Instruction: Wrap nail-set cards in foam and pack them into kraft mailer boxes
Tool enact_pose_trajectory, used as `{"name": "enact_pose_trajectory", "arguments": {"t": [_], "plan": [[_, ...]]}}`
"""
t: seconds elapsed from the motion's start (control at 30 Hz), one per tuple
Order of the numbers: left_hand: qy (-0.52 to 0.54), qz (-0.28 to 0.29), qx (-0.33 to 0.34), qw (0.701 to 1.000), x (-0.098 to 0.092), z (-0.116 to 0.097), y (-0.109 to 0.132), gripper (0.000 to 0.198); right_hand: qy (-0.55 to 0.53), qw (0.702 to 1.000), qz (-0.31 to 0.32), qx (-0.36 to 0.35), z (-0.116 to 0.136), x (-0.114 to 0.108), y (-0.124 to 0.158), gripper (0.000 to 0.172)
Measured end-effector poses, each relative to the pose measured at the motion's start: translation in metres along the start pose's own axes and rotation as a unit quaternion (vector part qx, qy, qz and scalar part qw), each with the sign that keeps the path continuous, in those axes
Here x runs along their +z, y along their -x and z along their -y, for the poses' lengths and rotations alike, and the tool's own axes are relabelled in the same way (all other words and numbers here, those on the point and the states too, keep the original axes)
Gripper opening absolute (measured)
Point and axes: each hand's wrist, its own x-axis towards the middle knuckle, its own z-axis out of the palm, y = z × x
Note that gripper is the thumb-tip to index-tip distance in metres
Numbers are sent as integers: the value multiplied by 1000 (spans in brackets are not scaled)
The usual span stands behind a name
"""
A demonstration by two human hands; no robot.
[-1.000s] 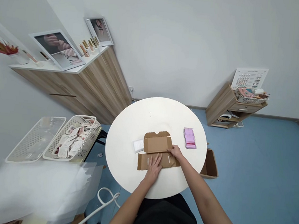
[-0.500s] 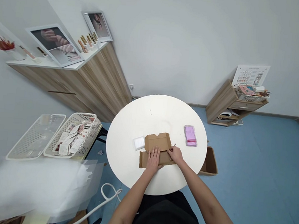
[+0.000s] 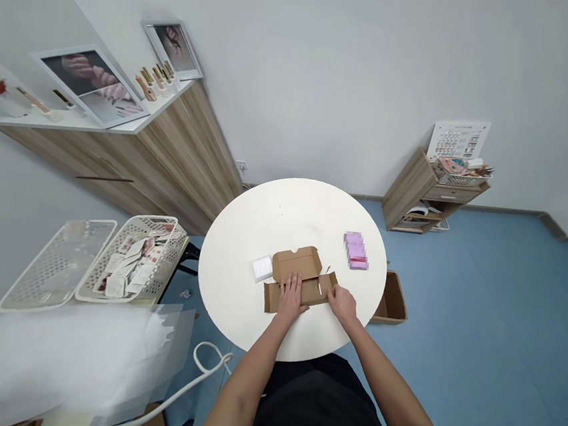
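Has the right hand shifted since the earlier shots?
Yes: the right hand has drawn back toward the person and slightly rightward, judged against the pink packet lying on the table.

Left hand [image 3: 290,296] on cardboard box [image 3: 297,263], right hand [image 3: 342,306] at its end

Mailer box [image 3: 307,290], brown corrugated cardboard, partly folded, lying on the round white table [image 3: 263,221]. Lid panel [image 3: 297,262], with a notch at its far edge, opened out away from the person. Side flap [image 3: 328,285] raised at the right end. Left hand [image 3: 290,297] resting on the box's near section, fingers spread; right hand [image 3: 342,306] at the side flap.
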Motion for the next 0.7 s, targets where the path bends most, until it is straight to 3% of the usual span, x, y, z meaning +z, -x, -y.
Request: {"name": "enact_pose_trajectory", "arguments": {"t": [0.1,0.3,0.6,0.7], "plan": [[-1,5,-1,1000,0,0,0,112,24,997,62,32,0,8,5,32],[11,0,8,1000,2,3,0,110,50,997,55,32,18,19,-6,24],[54,73,64,994,-11,34,-5,94,95,992,84,-3,23,15,-8,21],[39,69,50,996,-10,36,-8,96,63,997,23,-34,13,12,-8,25]]}}
